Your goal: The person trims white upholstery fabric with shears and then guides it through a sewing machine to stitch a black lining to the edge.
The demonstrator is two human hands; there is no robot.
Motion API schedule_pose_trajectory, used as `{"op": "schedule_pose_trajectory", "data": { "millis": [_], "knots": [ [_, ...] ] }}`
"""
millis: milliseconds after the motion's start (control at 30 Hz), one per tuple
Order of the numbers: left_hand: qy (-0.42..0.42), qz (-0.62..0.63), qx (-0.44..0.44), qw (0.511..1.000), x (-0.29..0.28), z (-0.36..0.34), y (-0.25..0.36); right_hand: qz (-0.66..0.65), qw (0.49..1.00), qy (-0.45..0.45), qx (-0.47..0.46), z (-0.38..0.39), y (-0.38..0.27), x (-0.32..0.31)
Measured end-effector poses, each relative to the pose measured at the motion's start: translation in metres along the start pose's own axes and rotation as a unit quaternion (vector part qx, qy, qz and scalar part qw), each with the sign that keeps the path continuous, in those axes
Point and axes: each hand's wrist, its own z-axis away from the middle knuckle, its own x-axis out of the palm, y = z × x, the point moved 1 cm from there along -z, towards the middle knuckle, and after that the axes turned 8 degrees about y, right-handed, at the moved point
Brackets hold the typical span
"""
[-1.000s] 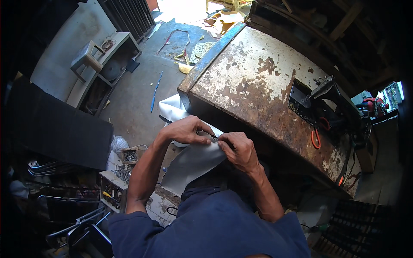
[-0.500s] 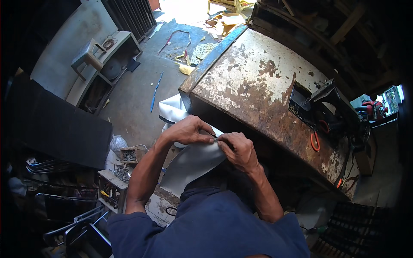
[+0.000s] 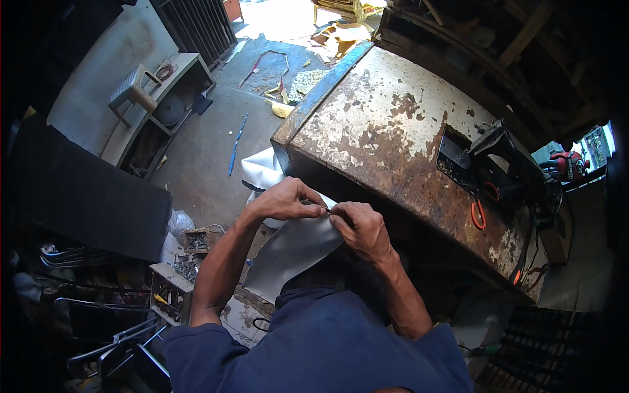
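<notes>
Both hands meet in front of my chest at the upper edge of a pale grey-white sheet, which looks like upholstery vinyl. My left hand pinches that edge between thumb and fingers. Close beside it, my right hand grips the same edge with curled fingers. The sheet's lower part hangs down toward my lap. More white material, with a dark edge, lies bunched beyond my left hand against the table's corner. Whatever small detail sits between the fingertips is too small to make out.
A worn table with peeling paint stands ahead and right, bearing a black sewing machine and orange-handled scissors. At left are a wooden box of tools, metal chair frames and a low shelf holding a stool. Scraps litter the far floor.
Both hands keep their grip on the sheet's edge, with only slight finger movement. The whole view has shifted a little.
</notes>
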Motion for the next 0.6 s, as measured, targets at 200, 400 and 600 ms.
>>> {"op": "schedule_pose_trajectory", "data": {
  "millis": [200, 400, 600],
  "knots": [
    [0.016, -0.045, 0.058, 0.997, 0.002, 0.003, 0.005, 0.002, 1.000, 0.022, -0.001, 0.002, 0.006, 0.005],
    [0.061, -0.025, 0.059, 0.996, 0.009, 0.001, -0.006, 0.052, 0.998, 0.034, 0.019, -0.001, 0.005, 0.005],
    [0.086, -0.089, 0.087, 0.988, 0.014, -0.002, -0.003, 0.038, 0.999, 0.008, -0.002, 0.003, 0.013, 0.011]
  ]
}}
